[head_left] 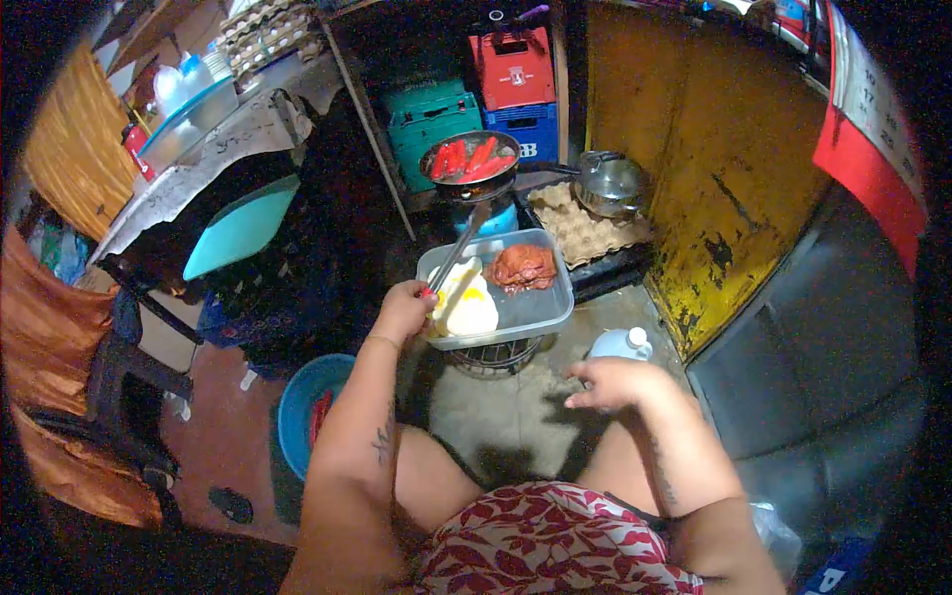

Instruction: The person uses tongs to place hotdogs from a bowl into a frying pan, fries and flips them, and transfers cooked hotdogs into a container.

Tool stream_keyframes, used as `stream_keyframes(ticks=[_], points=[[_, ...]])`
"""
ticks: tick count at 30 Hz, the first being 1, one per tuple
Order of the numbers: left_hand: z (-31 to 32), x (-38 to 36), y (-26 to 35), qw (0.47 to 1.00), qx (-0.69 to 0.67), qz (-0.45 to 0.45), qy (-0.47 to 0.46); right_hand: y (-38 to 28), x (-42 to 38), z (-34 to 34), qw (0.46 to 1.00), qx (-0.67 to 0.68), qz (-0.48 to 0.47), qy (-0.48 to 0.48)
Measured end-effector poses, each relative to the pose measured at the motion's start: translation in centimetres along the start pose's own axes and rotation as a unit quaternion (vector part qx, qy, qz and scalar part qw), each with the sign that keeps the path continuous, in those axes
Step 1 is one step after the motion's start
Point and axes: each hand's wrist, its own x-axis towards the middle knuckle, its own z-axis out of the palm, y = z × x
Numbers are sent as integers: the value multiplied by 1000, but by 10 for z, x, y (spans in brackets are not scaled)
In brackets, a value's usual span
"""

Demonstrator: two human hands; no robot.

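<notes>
My left hand (405, 311) is closed around the handle end of metal tongs (462, 246), at the left side of a clear plastic container (535, 335). The tongs point up toward a frying pan (468, 159) that holds several red sausages (480, 156). Inside the container, fried eggs (467, 305) lie on the left and a mound of reddish meat (524, 268) on the right. My right hand (601, 383) hangs over my right knee with its fingers apart and nothing in them, just below a jug with a white cap (622, 344).
A lidded glass pot (611, 182) stands on an egg tray (572, 226) at the right of the pan. Crates (512, 67) are stacked behind. A blue basin (297, 416) is on the floor at left, and a yellow panel (694, 169) rises at right.
</notes>
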Motion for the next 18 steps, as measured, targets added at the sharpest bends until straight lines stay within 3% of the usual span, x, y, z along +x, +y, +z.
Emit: stream_keyframes(ticks=[1,3,5,6,7,9,15,18], points=[[-1,0,4,1000,-17,18,18,-5,3,3,1000,-1,0,2],[-8,3,8,999,-27,-28,21,-10,8,10,999,-15,0,-43],[-17,18,6,995,13,47,86,-12,6,14,999,-35,-26,-28],[-23,9,35,985,122,63,105,-12,5,14,998,-39,-10,-53],[-26,20,43,984,123,64,108,-13,5,11,996,-43,6,-79],[-30,41,58,938,282,115,167,-12,0,4,995,-36,4,-91],[-31,104,148,850,504,75,138,18,-2,-6,998,-3,6,-66],[-23,114,197,813,575,61,69,37,2,-6,998,19,7,-58]])
